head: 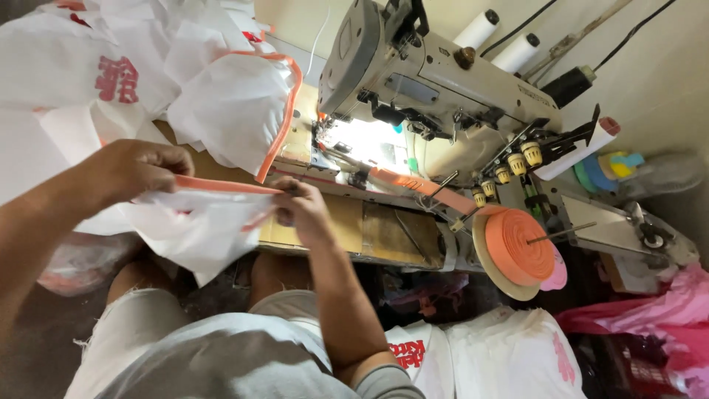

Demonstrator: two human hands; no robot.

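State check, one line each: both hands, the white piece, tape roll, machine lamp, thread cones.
left hand: closed on white fabric piece
right hand: pinching orange-trimmed edge
white fabric piece: held taut, off the table
orange tape roll: mounted, tape fed toward machine
sewing machine lamp: lit
thread cones: upright

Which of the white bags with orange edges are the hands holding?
The lower white bag, stretched between the left hand and right hand. The other white bag lies untouched on the pile behind.
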